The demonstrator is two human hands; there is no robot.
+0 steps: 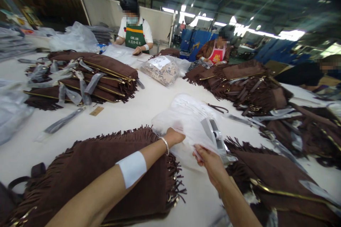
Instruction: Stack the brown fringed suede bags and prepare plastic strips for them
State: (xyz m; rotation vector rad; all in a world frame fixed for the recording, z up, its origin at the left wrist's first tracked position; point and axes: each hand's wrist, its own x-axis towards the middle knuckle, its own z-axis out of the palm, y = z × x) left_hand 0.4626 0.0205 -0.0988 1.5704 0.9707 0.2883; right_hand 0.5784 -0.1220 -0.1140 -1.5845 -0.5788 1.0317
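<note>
A translucent white plastic bag (186, 113) lies on the white table in front of me. My right hand (204, 156) pinches the near edge of this bag between thumb and fingers. My left hand (174, 136) reaches into or behind the plastic; its fingertips are hidden, so its grip cannot be made out. Beside the bag, on its right, stands a grey tape dispenser (213, 133). Under my left forearm lies a brown fringed suede bag (106, 159), flat on the table. Another brown fringed bag with a gold zip (282, 173) lies right of my right hand.
Brown bags are piled at the left (93, 74) and at the right (239, 78). A clear bag of patterned pieces (161, 69) sits mid-table. A brown tag (96, 111) and a wrapped strap (64, 122) lie at left. Several people work around the table's far side.
</note>
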